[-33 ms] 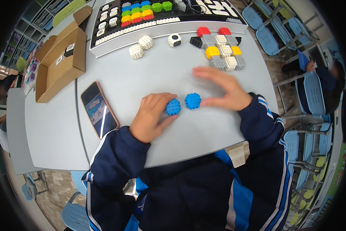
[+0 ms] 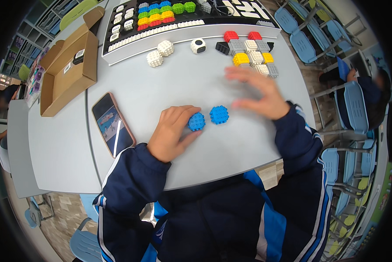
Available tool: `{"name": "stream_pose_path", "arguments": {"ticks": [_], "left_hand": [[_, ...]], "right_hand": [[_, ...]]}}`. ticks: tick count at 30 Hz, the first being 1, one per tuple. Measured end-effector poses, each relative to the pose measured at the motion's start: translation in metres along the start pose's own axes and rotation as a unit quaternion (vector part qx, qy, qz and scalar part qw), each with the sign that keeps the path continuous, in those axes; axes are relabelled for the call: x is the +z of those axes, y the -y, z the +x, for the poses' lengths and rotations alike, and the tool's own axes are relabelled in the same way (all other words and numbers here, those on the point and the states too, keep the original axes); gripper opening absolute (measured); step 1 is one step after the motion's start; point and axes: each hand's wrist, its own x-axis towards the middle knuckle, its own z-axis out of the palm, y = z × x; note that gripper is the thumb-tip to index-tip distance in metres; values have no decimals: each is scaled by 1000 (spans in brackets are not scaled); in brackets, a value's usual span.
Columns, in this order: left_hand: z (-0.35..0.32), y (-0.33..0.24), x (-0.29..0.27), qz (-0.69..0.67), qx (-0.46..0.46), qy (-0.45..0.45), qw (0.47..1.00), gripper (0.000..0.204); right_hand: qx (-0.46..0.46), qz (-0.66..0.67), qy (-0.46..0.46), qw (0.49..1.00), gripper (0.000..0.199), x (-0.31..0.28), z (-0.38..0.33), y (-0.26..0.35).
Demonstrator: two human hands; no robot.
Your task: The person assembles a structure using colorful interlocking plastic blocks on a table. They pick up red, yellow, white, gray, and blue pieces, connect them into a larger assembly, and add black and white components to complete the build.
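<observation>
We see a wide grey worktop (image 2: 183, 83) with our dark blue sleeves coming in from the lower edge; along its far side lies a long black and white tray (image 2: 191, 24) filled with rows of white, green, yellow, red and blue studded blocks; at the left sits an open cardboard box (image 2: 69, 74), tilted, with a small dark item inside; nearer us, left of centre, a phone (image 2: 113, 124) lies flat with its screen lit; to the right of the tray a cluster of red, grey, cream and yellow blocks (image 2: 252, 56) sits packed together, a black block just beside it; two white blocks (image 2: 160, 53) and a white ball with dark spots (image 2: 198, 45) stand apart in front of the tray; our left hand (image 2: 172, 133) rests on the worktop, its fingers closed around a small blue block (image 2: 196, 121); a second blue block (image 2: 219, 114) lies just beside the first, a narrow gap between them, untouched; our right hand (image 2: 259, 96) hovers blurred near the cluster, fingers spread open and holding nothing
</observation>
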Motion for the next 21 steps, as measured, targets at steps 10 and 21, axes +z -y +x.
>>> {"name": "stream_pose_path", "arguments": {"ticks": [10, 21], "left_hand": [[9, 5, 4, -8, 19, -5, 1000, 56], [4, 6, 3, -11, 10, -5, 1000, 54]], "right_hand": [[301, -318, -92, 894, 42, -169, 112, -207], [401, -466, -41, 787, 52, -117, 155, -203]]}}
